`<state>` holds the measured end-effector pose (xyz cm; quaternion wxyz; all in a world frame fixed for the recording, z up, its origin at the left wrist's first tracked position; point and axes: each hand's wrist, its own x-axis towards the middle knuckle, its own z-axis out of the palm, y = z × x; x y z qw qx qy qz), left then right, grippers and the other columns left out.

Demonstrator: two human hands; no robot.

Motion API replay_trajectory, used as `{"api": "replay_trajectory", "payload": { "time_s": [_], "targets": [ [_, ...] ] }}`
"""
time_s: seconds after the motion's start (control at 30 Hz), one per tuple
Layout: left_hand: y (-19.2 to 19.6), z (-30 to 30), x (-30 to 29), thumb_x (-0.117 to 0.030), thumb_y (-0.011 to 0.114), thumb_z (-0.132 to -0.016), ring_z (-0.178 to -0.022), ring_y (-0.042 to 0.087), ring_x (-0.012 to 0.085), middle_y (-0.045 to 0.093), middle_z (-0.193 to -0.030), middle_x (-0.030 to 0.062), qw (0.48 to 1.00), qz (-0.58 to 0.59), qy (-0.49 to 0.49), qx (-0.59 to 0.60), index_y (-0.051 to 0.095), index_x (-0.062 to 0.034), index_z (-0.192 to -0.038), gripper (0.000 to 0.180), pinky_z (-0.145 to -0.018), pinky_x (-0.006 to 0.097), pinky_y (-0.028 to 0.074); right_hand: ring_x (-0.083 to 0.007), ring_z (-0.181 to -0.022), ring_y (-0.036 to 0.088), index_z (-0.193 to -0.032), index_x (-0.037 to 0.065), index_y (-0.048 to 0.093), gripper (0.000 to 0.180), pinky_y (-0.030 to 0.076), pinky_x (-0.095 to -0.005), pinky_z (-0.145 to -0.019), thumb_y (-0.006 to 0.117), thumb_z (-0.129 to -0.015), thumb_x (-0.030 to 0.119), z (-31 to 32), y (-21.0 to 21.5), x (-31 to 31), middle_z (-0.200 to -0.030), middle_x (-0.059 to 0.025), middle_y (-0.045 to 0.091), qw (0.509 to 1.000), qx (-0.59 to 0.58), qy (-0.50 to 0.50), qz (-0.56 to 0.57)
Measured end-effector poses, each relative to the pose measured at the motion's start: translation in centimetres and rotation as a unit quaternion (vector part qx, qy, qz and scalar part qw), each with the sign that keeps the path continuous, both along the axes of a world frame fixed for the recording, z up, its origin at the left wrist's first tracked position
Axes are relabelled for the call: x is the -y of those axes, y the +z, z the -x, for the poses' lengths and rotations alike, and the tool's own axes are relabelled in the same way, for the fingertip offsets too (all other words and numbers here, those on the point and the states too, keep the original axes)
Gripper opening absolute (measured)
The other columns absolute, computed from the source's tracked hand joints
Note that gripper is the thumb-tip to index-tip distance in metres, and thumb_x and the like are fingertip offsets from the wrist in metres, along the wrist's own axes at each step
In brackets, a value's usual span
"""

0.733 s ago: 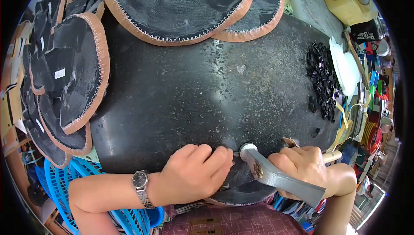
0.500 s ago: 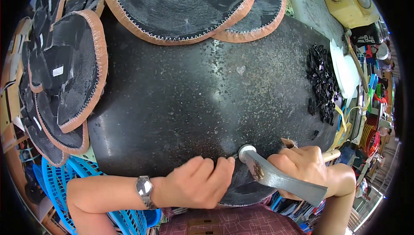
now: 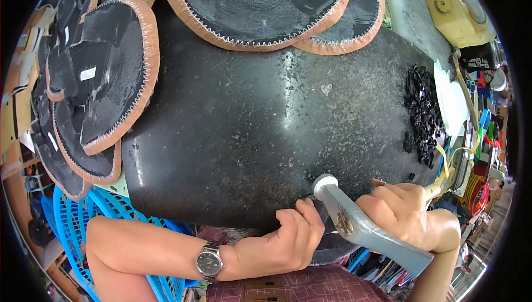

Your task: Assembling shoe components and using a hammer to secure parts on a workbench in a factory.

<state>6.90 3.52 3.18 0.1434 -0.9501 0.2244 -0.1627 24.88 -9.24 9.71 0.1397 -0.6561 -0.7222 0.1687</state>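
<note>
My right hand [image 3: 402, 213] is wrapped round the handle of a grey steel hammer [image 3: 371, 232]. Its round face is close to the black work surface [image 3: 221, 119], near the front edge. Just left of that face is my left hand [image 3: 291, 241], fingers curled and thumb side up. The fingertips are pinched at the edge by the hammer; what sits between them is too small and dark to name. Part of a black piece with pale edge stitching [image 3: 327, 255] shows under the hammer, mostly hidden by my hands.
Black rounded panels with tan, zigzag-stitched edging [image 3: 119, 130] are stacked at the left, and more [image 3: 266, 41] lie at the far side. A pile of small black pieces [image 3: 424, 116] is at the right. Beyond are a yellow jug [image 3: 460, 19] and blue plastic baskets [image 3: 83, 224].
My left hand has shifted right and turned, its fingers curling upward. The hammer stays close to the surface in my right hand. The whole view has shifted slightly.
</note>
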Motion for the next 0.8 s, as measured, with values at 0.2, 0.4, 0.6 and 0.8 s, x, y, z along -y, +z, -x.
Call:
{"api": "replay_trajectory", "payload": {
  "time_s": [0.2,0.4,0.6,0.8],
  "targets": [
    [1.3,0.7,-0.1,-0.032,0.067,-0.076,-0.070,0.056,0.0180,0.059,-0.089,0.0082,0.915,0.334,0.191,-0.124,0.062,0.0002,-0.102,0.041,-0.058,0.028,0.044,-0.0234,-0.055,0.057,-0.090,0.004,0.054,0.024,0.046,-0.0354,-0.045,0.064,-0.071,0.017,-0.5,-0.8,1.2,-0.066,-0.0055,0.048,0.990,-0.072,0.003,0.124],
    [-0.4,-1.1,0.6,-0.012,0.073,-0.071,-0.071,0.058,0.0206,0.061,-0.083,0.0070,0.823,0.543,0.146,-0.080,0.064,-0.0023,-0.101,0.033,-0.058,0.029,0.046,-0.0307,-0.061,0.062,-0.092,0.005,0.061,0.010,0.048,-0.0343,-0.054,0.065,-0.085,0.011,-0.4,0.1,3.7,-0.073,-0.0127,0.060,0.964,-0.089,-0.246,0.044],
    [4.3,-6.9,-1.2,-0.002,0.067,-0.070,-0.065,0.061,0.0236,0.062,-0.079,0.0084,0.872,0.481,-0.002,-0.093,0.067,-0.0039,-0.085,0.015,-0.054,0.033,0.049,-0.0303,-0.057,0.061,-0.089,0.008,0.063,0.019,0.047,-0.0372,-0.050,0.063,-0.088,0.027,2.5,2.2,9.2,-0.073,-0.0110,0.061,0.960,-0.136,-0.189,0.157],
    [-0.2,-6.1,-0.1,-0.005,0.068,-0.073,-0.060,0.061,0.0248,0.061,-0.071,0.0082,0.849,0.492,0.065,-0.180,0.065,-0.0054,-0.076,0.004,-0.051,0.033,0.049,-0.0287,-0.055,0.060,-0.092,0.006,0.059,0.019,0.047,-0.0358,-0.047,0.066,-0.080,0.018,2.6,-0.8,9.2,-0.069,-0.0097,0.057,0.949,-0.112,-0.292,0.037]
  ]
}}
